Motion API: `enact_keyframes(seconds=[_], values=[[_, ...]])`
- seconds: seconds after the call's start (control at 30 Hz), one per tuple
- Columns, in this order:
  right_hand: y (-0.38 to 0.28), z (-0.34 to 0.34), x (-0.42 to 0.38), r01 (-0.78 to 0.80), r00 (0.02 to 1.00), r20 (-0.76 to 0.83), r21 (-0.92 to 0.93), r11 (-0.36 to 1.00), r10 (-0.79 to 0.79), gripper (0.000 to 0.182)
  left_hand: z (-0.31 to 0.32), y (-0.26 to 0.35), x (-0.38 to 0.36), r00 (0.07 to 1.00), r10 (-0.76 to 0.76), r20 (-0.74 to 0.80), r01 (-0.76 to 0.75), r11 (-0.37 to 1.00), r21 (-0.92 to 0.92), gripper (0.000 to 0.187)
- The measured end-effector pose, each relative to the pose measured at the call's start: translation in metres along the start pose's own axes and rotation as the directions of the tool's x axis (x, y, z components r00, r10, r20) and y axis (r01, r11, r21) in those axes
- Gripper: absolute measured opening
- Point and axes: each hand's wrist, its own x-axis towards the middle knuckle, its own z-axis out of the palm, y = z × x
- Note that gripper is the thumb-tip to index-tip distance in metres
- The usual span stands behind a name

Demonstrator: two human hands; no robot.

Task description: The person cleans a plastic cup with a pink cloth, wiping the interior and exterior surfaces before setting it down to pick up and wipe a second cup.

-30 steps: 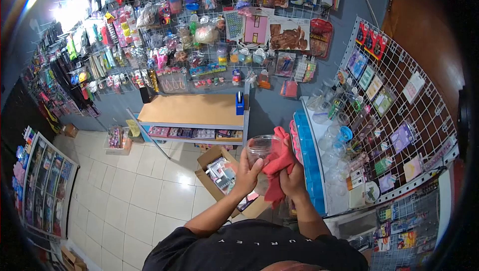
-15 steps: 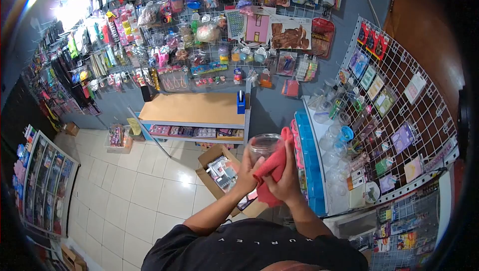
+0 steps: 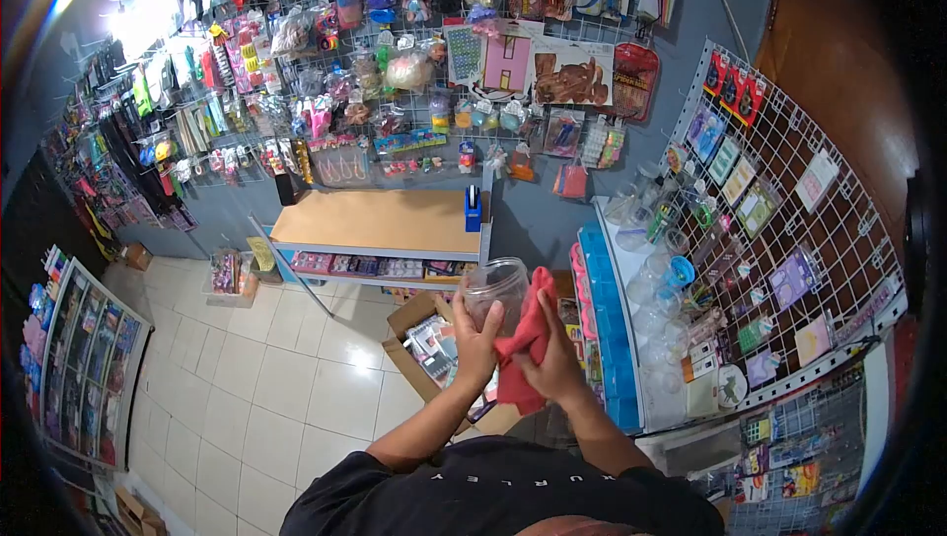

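Note:
A clear, round jar is held up in front of me, its rim tilted up and away. My left hand is wrapped round the jar's left side and lower part. In my right hand is a red cloth, bunched up against the jar's right side and hanging down below it. The cloth hides part of the jar and some of my right fingers.
An open cardboard box of packaged goods stands on the floor below. To the right is a white shelf with clear jars and cups, beside blue bins. A wooden-topped table bears a blue tape dispenser.
The jar, the cloth and both hands have shifted slightly to the left. The jar is tilted more, and the cloth has moved along its right side.

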Motion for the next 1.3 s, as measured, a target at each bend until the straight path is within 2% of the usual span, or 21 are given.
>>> enact_keyframes(seconds=[0.03, 0.07, 0.17, 0.2, 0.3, 0.33, 0.43, 0.47, 0.5, 0.57, 0.67, 0.73, 0.77, 0.83, 0.97, 1.03, 1.1, 1.13, 1.2, 1.3], values=[[-0.005, 0.002, -0.002, 0.03, 0.999, -0.011, -0.054, 0.998, -0.031, 0.094, 0.0, 0.002, 0.002, 1.0, -0.009, -0.004, 0.009, 1.0, 0.005, 0.07], [0.002, 0.004, -0.004, 0.055, 0.998, 0.002, -0.081, 0.995, -0.055, 0.109, -0.003, -0.001, 0.003, 0.999, -0.031, 0.031, 0.03, 0.999, 0.025, 0.069], [0.004, -0.003, 0.001, 0.03, 0.999, -0.04, 0.042, 0.999, -0.028, 0.108, -0.015, -0.012, 0.005, 0.987, -0.102, 0.123, 0.091, 0.991, 0.093, 0.068], [0.006, -0.007, 0.002, 0.005, 0.999, -0.055, 0.064, 0.998, -0.001, 0.105, -0.016, -0.008, 0.005, 0.975, -0.182, 0.13, 0.154, 0.968, 0.197, 0.071], [0.036, -0.019, 0.005, -0.005, 1.0, -0.02, 0.301, 0.953, 0.011, 0.099, -0.02, 0.0, 0.014, 0.937, -0.307, 0.169, 0.316, 0.948, -0.03, 0.071], [0.039, -0.018, -0.001, -0.093, 0.992, -0.016, 0.549, 0.831, 0.122, 0.078, -0.017, 0.01, 0.017, 0.931, -0.299, 0.21, 0.316, 0.947, -0.051, 0.072], [0.07, -0.02, -0.013, -0.215, 0.975, 0.074, 0.552, 0.805, 0.209, 0.051, -0.05, -0.028, 0.031, 0.902, -0.236, 0.361, 0.249, 0.968, 0.009, 0.078], [0.058, -0.014, -0.015, -0.286, 0.949, 0.066, 0.595, 0.751, 0.31, 0.032, -0.054, -0.04, 0.031, 0.915, -0.218, 0.339, 0.267, 0.958, -0.108, 0.079], [0.039, -0.015, -0.015, -0.265, 0.958, -0.019, 0.317, 0.911, 0.286, 0.03, -0.049, -0.031, 0.027, 0.895, -0.273, 0.353, 0.337, 0.932, -0.133, 0.08], [0.055, -0.009, -0.018, -0.293, 0.954, 0.023, 0.296, 0.909, 0.3, 0.028, -0.035, -0.003, 0.021, 0.841, -0.372, 0.391, 0.467, 0.865, -0.181, 0.084], [0.059, -0.015, -0.018, -0.269, 0.96, 0.024, 0.368, 0.89, 0.28, 0.031, -0.047, -0.005, 0.025, 0.838, -0.439, 0.322, 0.5, 0.855, -0.136, 0.085], [0.074, -0.026, -0.022, -0.197, 0.966, -0.069, 0.435, 0.879, 0.25, 0.034, -0.056, -0.009, 0.028, 0.858, -0.451, 0.245, 0.499, 0.846, -0.189, 0.085], [0.079, -0.03, -0.023, -0.158, 0.965, -0.116, 0.464, 0.872, 0.236, 0.036, -0.064, -0.013, 0.032, 0.872, -0.441, 0.211, 0.476, 0.865, -0.16, 0.084], [0.07, -0.049, -0.02, -0.141, 0.959, -0.127, 0.563, 0.814, 0.254, 0.053, -0.073, -0.013, 0.04, 0.899, -0.412, 0.146, 0.428, 0.898, -0.098, 0.083], [0.017, -0.048, 0.004, 0.001, 0.998, -0.059, 0.517, 0.856, 0.034, 0.069, -0.071, -0.007, 0.039, 0.93, -0.367, -0.003, 0.367, 0.929, -0.052, 0.073], [-0.012, -0.045, 0.02, 0.081, 0.996, -0.021, 0.502, 0.861, -0.082, 0.081, -0.062, -0.013, 0.031, 0.943, -0.317, 0.097, 0.321, 0.947, -0.025, 0.064], [-0.011, -0.026, 0.013, 0.069, 0.996, 0.044, 0.199, 0.978, -0.079, 0.097, -0.038, -0.017, 0.014, 0.933, -0.269, 0.238, 0.262, 0.963, 0.064, 0.06], [-0.01, -0.016, 0.009, 0.075, 0.994, 0.077, 0.039, 0.996, -0.078, 0.107, -0.03, -0.019, 0.007, 0.953, -0.188, 0.238, 0.166, 0.98, 0.111, 0.059], [-0.008, -0.01, 0.009, 0.064, 0.997, 0.034, 0.053, 0.997, -0.066, 0.106, -0.018, -0.021, -0.001, 0.968, -0.017, 0.25, -0.034, 0.979, 0.199, 0.058], [-0.009, -0.009, 0.014, 0.072, 0.997, -0.003, 0.036, 0.997, -0.072, 0.097, -0.02, -0.018, -0.003, 0.965, -0.076, 0.253, 0.056, 0.995, 0.085, 0.058]])
